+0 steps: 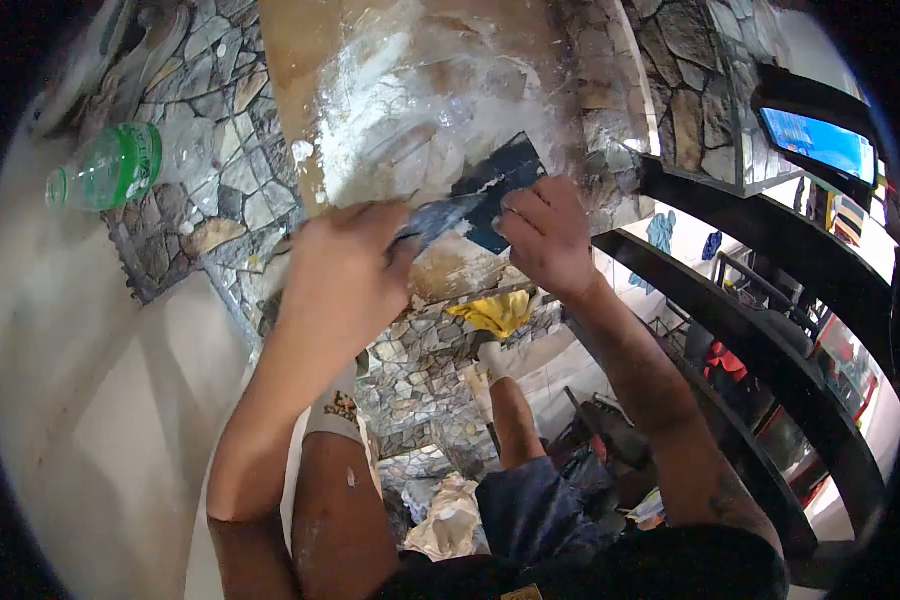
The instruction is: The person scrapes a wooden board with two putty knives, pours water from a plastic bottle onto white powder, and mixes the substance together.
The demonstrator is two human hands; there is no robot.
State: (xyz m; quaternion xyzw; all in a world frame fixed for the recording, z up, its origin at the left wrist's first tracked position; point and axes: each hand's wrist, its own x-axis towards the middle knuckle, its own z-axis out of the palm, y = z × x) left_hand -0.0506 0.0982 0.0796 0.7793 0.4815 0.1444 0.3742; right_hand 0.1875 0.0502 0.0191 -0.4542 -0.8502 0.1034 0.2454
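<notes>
My left hand (pixel 345 270), blurred by motion, is closed around the handle of a putty knife (pixel 435 220). My right hand (pixel 550 235) pinches the edge of a dark, flat rectangular plate (pixel 515 165) smeared with pale paste. The knife's blade meets or overlaps the plate; the blur hides which. Both are held over a brown wooden board (pixel 290 50) coated with white, powdery paste (pixel 370 130). Most of the knife's handle is hidden inside my left fist.
A clear bottle with a green label (pixel 110 170) lies on the stone-patterned surface (pixel 205 130) to the left. Black railing bars (pixel 750 340) run down the right side. A lit screen (pixel 820 145) is at upper right. A yellow cloth (pixel 495 313) lies below the board.
</notes>
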